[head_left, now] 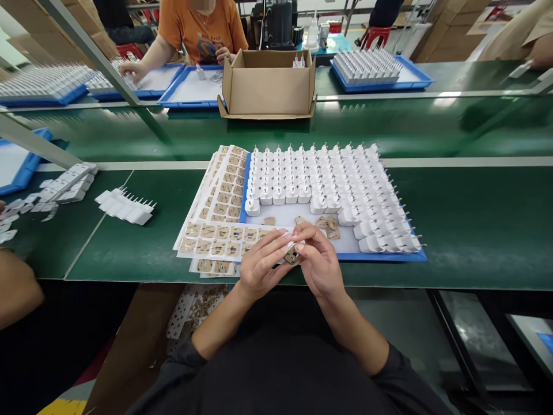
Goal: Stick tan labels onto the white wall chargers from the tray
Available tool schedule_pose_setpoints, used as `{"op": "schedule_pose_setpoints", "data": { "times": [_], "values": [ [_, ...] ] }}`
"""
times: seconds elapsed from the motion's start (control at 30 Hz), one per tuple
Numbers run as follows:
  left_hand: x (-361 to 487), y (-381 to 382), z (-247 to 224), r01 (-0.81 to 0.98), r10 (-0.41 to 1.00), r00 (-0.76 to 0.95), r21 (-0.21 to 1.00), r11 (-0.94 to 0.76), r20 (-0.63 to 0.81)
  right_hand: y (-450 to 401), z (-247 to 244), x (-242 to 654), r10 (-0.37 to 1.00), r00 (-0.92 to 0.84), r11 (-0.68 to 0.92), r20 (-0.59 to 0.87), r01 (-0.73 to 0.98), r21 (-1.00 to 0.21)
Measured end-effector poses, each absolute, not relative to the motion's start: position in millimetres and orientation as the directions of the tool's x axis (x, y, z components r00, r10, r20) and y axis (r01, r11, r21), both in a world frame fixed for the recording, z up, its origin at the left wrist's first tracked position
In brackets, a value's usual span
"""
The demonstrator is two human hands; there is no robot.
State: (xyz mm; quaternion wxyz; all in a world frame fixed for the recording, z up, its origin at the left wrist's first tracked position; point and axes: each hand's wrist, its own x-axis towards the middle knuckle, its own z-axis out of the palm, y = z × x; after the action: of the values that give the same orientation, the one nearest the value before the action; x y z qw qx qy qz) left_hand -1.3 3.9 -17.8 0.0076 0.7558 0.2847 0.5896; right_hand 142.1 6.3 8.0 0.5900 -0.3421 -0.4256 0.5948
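Note:
Between both hands, a white plug-in charger (pixel 293 253) is held with its port face turned toward me; a tan sticker covers that face. My left hand (pixel 264 262) closes around its left side, and the fingers of my right hand (pixel 318 259) pinch its right side. Just beyond them lies a blue-rimmed tray (pixel 380 257) filled with rows of white chargers (pixel 319 178), pins up. Loose tan stickers (pixel 329 226) lie on the tray's white base. Sheets of tan stickers (pixel 216 239) are stacked at the left, overlapping the tray's edge and partly under my left hand.
Left of the sheets stands a short row of white chargers (pixel 126 206), near a pile of white pieces (pixel 64 190). An open cardboard box (pixel 270 86) sits across the green bench (pixel 475 230). A person in orange (pixel 201 31) works opposite; another person's arm (pixel 17 288) shows at left.

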Motion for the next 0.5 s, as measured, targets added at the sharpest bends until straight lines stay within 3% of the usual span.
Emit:
{"op": "schedule_pose_setpoints", "data": {
  "times": [0.1, 0.27, 0.4, 0.5],
  "values": [
    [-1.3, 3.9, -19.7, 0.4, 0.452, 0.123, 0.373, -0.837, 0.883, 6.3, 5.8, 145.6, 0.989, -0.104, 0.054, 0.108, -0.423, -0.905],
    [-2.3, 4.2, -21.9, 0.296, 0.555, 0.081, 0.512, -0.806, 0.828, 9.0, 3.8, 157.7, 0.96, -0.219, 0.093, 0.176, -0.341, -0.935],
    [-2.2, 2.8, -20.8, 0.271, 0.55, 0.107, 0.508, -0.818, 0.828, 13.9, 10.2, 165.8, 0.924, -0.2, 0.297, 0.327, -0.165, -0.94],
    [-2.0, -0.1, -20.0, 0.292, 0.602, 0.104, 0.554, -0.779, 0.792, 13.8, 14.1, 168.9, 0.837, -0.164, 0.541, 0.522, 0.108, -0.834]
  ]
}}
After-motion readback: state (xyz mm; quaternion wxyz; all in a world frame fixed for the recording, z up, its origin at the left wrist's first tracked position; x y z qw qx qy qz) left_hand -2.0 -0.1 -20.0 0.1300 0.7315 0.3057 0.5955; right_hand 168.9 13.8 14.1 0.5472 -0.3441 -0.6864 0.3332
